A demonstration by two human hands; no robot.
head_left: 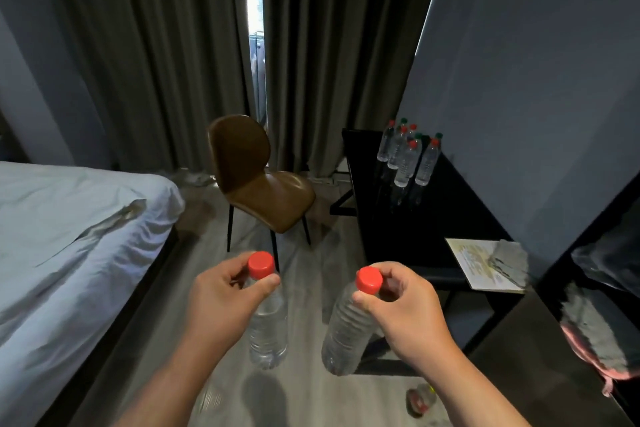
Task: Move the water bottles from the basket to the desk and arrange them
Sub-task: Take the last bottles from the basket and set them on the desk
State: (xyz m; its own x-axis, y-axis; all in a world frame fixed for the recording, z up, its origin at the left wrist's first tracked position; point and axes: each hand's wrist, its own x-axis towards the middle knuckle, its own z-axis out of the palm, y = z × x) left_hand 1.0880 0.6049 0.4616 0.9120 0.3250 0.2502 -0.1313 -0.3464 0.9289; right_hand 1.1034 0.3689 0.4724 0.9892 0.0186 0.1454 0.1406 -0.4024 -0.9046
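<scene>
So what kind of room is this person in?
Most likely a bedroom, perhaps a hotel room: a bed with white sheets on the left, heavy curtains across the window, and a black desk with a brown chair beside it.

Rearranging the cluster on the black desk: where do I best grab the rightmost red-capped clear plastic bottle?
Likely the neck just under its cap, coming down from above. The rightmost red-capped clear plastic bottle stands upright on the black desk, with other bottles close beside and behind it, crowding its body; the cap end stands free.
</scene>
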